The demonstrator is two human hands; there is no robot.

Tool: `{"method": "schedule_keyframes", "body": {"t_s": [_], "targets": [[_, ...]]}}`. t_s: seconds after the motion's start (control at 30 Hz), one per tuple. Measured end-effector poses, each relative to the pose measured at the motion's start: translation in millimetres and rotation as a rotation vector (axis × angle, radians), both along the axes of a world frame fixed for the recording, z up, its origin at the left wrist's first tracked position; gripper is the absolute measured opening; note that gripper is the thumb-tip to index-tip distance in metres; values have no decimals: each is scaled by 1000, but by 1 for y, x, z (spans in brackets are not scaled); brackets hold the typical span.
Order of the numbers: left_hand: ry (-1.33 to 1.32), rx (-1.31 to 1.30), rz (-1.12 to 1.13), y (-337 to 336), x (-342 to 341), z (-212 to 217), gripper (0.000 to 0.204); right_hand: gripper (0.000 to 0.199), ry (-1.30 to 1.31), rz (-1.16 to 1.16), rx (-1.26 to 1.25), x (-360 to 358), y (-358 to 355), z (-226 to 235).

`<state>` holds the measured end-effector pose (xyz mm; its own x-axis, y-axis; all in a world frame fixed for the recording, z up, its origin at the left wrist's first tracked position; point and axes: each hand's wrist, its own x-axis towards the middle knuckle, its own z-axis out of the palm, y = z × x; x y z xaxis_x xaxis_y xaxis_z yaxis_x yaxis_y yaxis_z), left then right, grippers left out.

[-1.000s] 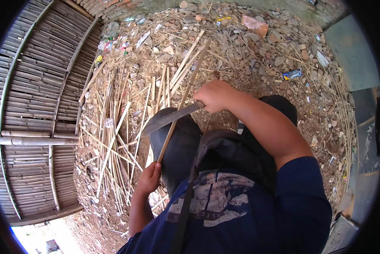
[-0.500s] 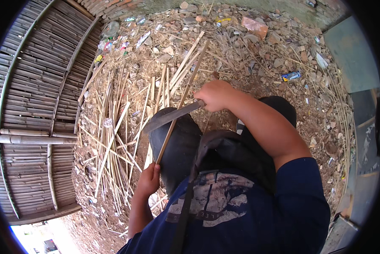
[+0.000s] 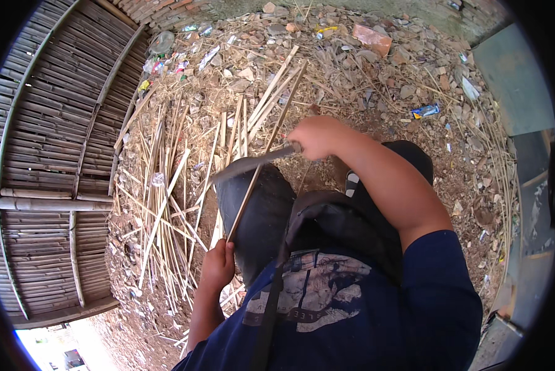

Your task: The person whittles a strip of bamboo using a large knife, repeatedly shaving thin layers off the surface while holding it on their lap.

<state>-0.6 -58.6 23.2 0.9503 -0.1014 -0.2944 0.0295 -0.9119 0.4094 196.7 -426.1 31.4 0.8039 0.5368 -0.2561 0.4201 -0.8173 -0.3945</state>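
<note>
My right hand (image 3: 317, 137) is closed round the handle of a machete (image 3: 246, 167), its broad dark blade pointing left over my left knee. That blade lies across a long thin bamboo strip (image 3: 276, 127), which slants from my lap up to the far ground. At the strip's near end my left hand (image 3: 219, 263) grips it, thumb on top, beside my left thigh. The blade looks smeared by motion, and its exact contact with the strip cannot be made out. My dark-trousered left knee (image 3: 256, 195) is under the strip.
Many split bamboo strips (image 3: 160, 204) lie piled on the ground to the left. A slatted bamboo wall (image 3: 48, 123) stands beyond them. Rubble, a brick piece (image 3: 372, 39) and a blue wrapper (image 3: 426, 111) litter the far ground. Grey panels (image 3: 515, 80) edge the right side.
The machete blade has turned slightly, and my right hand has moved a little to the right and up. The bamboo strip has shifted slightly, still in my left hand.
</note>
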Motion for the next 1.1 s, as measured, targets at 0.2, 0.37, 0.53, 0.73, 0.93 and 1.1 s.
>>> {"method": "schedule_keyframes", "body": {"t_s": [0.2,0.37,0.53,0.73,0.93,1.1], "targets": [[-49,68,46,-8,-5,-8,32,34,178,-250,107,23,-37,-24],[-77,81,47,-12,-8,-1,30,36,118,-239,-1,21,-37,-19],[-108,123,47,-12,-9,-1,29,32,114,-44,-70,-7,-3,16],[-145,106,30,-15,-9,-6,29,31,133,-145,-28,13,-25,-8],[-132,30,28,-10,-6,-5,32,35,92,-128,-41,1,-16,-2],[-174,47,13,-5,-4,-17,34,46,242,-109,-63,19,-30,-20]]}}
